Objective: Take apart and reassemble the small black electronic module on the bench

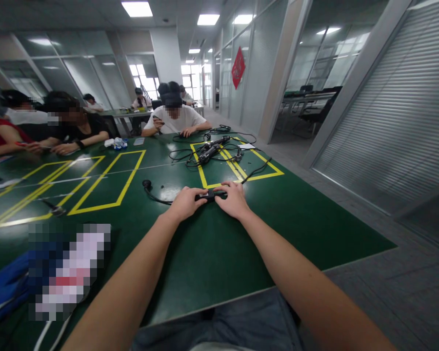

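Note:
My left hand (186, 204) and my right hand (233, 199) pinch a small black box (207, 195) on a power cord from either side, just above the green table. A pale label shows on the box. On the left, the cord (157, 198) curves out to a round black plug (147, 185) lying on the table. To the right, a black cable (256, 171) runs out beyond my right hand towards the yellow-taped area. The fingertips of both hands hide parts of the box and cord.
A heap of black devices and tangled cables (214, 150) lies on the yellow tape (204, 176) ahead. A person in white (173, 119) sits behind it; others sit at left. A blue item (7, 285) and a blurred pale object (75, 273) lie near my left arm. The table edge (358, 258) slants at right.

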Tool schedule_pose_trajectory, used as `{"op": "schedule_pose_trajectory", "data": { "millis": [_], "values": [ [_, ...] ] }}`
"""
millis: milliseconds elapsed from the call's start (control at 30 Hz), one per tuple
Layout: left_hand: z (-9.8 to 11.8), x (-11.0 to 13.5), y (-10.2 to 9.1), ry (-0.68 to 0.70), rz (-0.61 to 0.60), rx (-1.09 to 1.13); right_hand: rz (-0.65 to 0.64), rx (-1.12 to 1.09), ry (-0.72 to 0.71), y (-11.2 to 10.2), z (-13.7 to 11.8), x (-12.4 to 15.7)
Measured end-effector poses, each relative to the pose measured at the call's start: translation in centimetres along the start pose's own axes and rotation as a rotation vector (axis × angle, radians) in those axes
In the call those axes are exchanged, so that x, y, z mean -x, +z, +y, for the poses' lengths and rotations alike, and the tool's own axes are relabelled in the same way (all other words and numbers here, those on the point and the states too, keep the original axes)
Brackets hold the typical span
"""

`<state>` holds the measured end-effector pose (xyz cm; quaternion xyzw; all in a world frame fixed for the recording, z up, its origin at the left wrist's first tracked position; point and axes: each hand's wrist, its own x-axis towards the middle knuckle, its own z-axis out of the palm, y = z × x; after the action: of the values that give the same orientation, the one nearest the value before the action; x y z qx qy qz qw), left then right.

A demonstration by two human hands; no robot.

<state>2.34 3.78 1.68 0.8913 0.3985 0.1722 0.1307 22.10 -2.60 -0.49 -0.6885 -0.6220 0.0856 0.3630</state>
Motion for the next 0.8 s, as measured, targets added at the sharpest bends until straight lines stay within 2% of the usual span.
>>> {"op": "schedule_pose_trajectory", "data": {
  "millis": [267, 400, 500, 567, 800],
  "values": [
    [0.6, 1.0, 0.6, -0.002, 0.107, 0.045, -0.024, 0.116, -0.008, -0.3, -0.8, 0.6],
    [0.6, 1.4, -0.1, -0.1, 0.17, -0.113, -0.033, 0.175, -0.004, -0.2, -0.4, 0.4],
    [0.6, 1.6, -0.7, -0.197, 0.132, -0.237, -0.037, 0.194, -0.004, 0.1, 0.0, 0.3],
    [0.6, 1.7, -0.9, -0.18, 0.098, -0.262, -0.031, 0.188, 0.008, 0.3, 0.3, 0.2],
    [0.3, 1.7, -0.6, -0.166, 0.117, -0.147, -0.011, 0.199, -0.019, 0.5, 1.0, -0.2]
  ]
}}
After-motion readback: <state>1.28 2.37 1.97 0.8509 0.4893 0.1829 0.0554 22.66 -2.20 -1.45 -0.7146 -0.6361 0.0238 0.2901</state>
